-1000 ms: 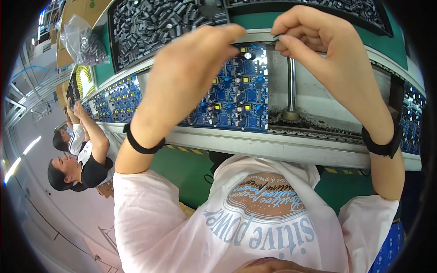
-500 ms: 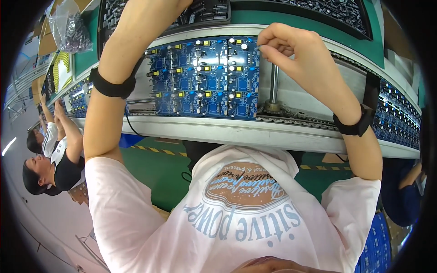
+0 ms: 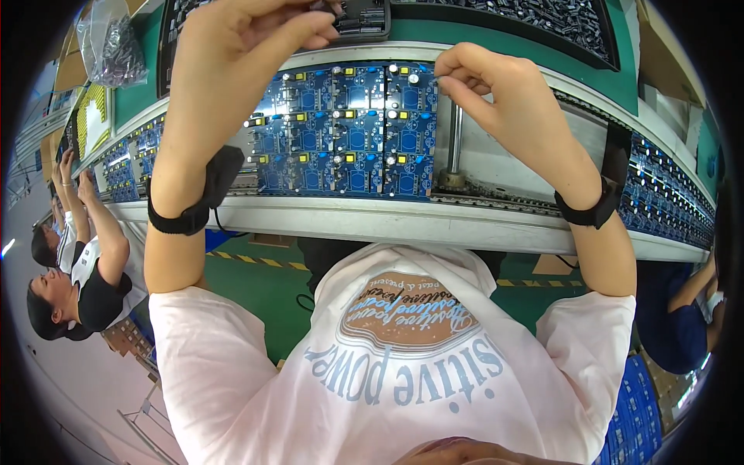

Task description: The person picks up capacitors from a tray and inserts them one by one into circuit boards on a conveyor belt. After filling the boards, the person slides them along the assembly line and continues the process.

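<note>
Blue PCB panel (image 3: 360, 139): populated, 3 rows; lies flat, face up, on conveyor (image 3: 480, 229). Dk. cyl. parts (image 3: 372, 17): loose, piled beyond panel's far edge.

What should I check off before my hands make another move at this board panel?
1. Left hand at the left black tray of dark cylinders: ok, fingers by its near edge.
2. Left hand holding exactly one part: cannot tell, the picture's top edge cuts the view.
3. Right hand by the far right corner of the blue board panel: ok.
4. Right hand pinching a part: cannot tell, too small to make out.
5. Panel fully in sight: not ok, the left hand hides its far left corner.
6. Black bands on both wrists: ok, left band and right band show.
</note>
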The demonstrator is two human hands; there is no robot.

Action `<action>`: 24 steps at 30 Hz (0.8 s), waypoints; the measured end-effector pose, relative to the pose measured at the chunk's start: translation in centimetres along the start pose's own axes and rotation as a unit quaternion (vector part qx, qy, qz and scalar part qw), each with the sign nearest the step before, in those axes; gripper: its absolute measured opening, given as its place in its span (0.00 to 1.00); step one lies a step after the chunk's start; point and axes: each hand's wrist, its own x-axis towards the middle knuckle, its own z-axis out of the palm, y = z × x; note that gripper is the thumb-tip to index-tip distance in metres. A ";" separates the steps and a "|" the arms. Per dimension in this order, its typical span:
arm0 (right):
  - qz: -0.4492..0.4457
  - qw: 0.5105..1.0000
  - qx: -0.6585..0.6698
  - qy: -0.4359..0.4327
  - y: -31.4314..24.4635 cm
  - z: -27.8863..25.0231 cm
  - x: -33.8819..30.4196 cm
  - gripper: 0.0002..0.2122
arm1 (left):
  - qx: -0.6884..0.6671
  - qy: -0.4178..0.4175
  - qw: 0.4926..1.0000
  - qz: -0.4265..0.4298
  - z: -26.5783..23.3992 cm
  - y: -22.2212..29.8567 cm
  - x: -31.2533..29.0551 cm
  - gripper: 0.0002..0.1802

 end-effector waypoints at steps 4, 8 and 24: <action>-0.061 0.995 -0.084 0.011 0.0 -0.1 -0.2 0.06 | 0.421 0.003 0.838 -0.347 1.7 4.4 -0.5 0.12; -0.093 0.987 -0.132 0.025 -0.4 -0.1 -0.2 0.06 | 0.262 0.031 0.878 -0.399 2.4 4.3 -1.3 0.13; 0.103 0.950 -0.274 0.106 0.6 -9.2 5.8 0.06 | 0.219 0.062 0.857 -0.463 4.1 3.2 -3.5 0.14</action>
